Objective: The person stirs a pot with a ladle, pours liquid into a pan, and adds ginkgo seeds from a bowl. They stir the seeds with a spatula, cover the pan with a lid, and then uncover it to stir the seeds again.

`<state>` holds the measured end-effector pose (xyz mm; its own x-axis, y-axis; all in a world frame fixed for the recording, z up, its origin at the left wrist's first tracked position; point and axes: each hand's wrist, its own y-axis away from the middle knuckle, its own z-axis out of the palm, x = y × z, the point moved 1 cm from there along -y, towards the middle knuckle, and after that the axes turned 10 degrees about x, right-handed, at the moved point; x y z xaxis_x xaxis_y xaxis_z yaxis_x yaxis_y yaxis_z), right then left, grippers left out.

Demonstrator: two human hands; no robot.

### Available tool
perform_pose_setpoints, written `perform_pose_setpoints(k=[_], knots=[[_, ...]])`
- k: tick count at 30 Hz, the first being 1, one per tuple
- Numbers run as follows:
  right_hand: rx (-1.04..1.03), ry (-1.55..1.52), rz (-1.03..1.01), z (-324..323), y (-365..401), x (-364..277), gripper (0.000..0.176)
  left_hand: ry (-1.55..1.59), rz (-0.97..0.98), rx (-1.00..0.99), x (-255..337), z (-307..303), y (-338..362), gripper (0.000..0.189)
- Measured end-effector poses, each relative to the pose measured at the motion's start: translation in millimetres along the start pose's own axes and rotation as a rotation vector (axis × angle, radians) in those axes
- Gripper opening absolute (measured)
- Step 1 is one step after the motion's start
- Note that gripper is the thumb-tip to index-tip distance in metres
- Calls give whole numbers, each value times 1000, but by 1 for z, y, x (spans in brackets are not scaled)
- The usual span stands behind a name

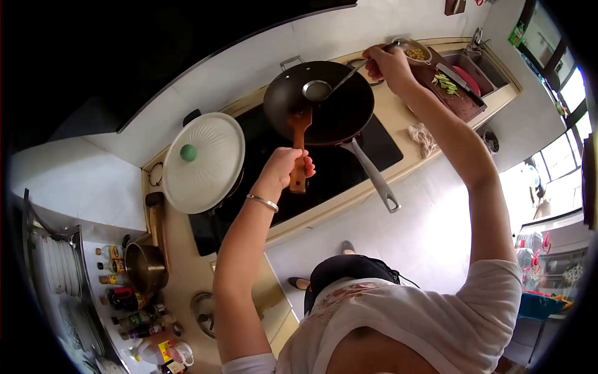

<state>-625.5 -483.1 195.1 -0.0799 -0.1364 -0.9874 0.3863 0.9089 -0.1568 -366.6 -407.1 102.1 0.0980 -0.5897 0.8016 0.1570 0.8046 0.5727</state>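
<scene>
A dark wok (pixel 346 112) stands on the black cooktop (pixel 380 146), its long metal handle pointing toward the front right. My left hand (pixel 289 167) is closed around a wooden spatula (pixel 299 128), whose blade reaches over the wok's left side. Above the wok's far right rim, my right hand (pixel 387 65) grips the upper end of a metal ladle (pixel 316 90). The ladle's round bowl hangs over the wok; whether it touches the inside cannot be made out. Just right of my right hand is a bowl with yellowish food (pixel 416 55).
A pot with a white lid (pixel 208 156) stands left of the wok. Right are a cutting board (pixel 464 107) with chopped greens and a knife, a cloth (pixel 423 138) and a sink (pixel 489 71). At lower left are a brass-coloured pot (pixel 144 268) and several bottles.
</scene>
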Motion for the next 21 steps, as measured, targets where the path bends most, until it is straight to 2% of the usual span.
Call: perform_pose_setpoints(k=[5, 8, 13, 16, 17, 19, 21], knots=[[16, 67, 132, -14, -8, 55, 20, -137, -39, 34, 7, 5, -20, 16], [-74, 50, 96, -16, 5, 72, 15, -292, -82, 71, 12, 9, -23, 21], [-181, 118, -51, -20, 30, 87, 14, -300, -88, 90, 15, 15, -19, 22], [-286, 214, -343, -23, 42, 94, 10, -275, -69, 81, 12, 17, -18, 22], [-286, 212, -340, -24, 42, 96, 10, -253, -56, 70, 11, 17, -17, 22], [-302, 302, -775, -26, 46, 98, 8, -229, -52, 71, 8, 18, -16, 22], [-336, 326, -819, -29, 50, 100, 11, -203, -46, 71, 5, 18, -15, 22]])
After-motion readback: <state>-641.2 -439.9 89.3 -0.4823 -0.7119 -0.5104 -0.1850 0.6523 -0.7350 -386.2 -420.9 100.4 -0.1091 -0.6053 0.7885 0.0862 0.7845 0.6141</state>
